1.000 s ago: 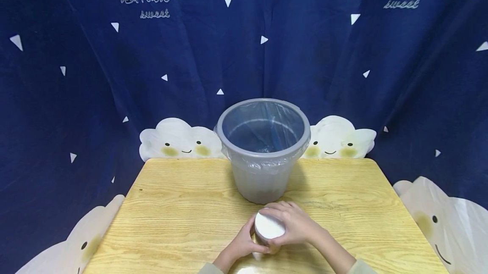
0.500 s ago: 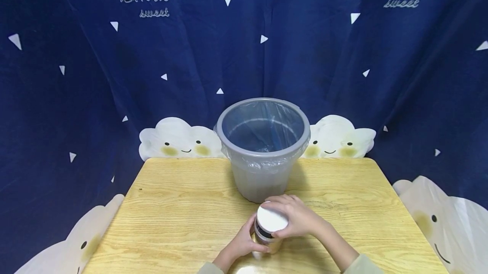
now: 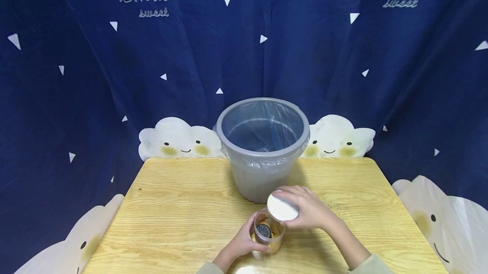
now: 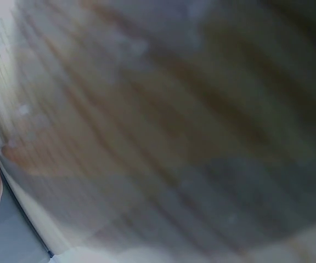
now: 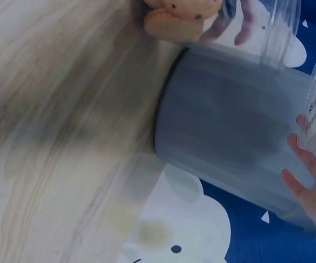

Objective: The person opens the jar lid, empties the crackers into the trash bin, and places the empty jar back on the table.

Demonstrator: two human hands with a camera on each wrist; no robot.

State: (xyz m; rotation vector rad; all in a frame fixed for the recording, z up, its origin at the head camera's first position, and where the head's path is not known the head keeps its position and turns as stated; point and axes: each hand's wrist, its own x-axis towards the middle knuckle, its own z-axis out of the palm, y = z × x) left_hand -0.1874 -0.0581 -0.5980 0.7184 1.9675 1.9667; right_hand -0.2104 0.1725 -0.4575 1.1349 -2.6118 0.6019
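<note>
The jar (image 3: 276, 246) in the left hand (image 3: 243, 240) looks like clear, glossy plastic; the lid (image 3: 282, 208) in the right hand (image 3: 308, 211) has a smooth white top and transparent plastic rim. Beyond both hands, the bucket (image 3: 256, 186) is smooth plastic, its liner (image 3: 263, 164) thin, shiny, crinkled film. Beneath them is a smooth, wood-grained table (image 3: 183, 206); farther off, a matt, creased cloth curtain (image 3: 190, 53).

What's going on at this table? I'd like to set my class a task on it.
A person has a clear jar open at the wooden table. The left hand grips the jar's side, while the right hand holds the round white lid just off the rim. Inside are a dark patterned disc and some orange-yellow pieces. Behind stands a grey bucket with a clear plastic liner.
</note>
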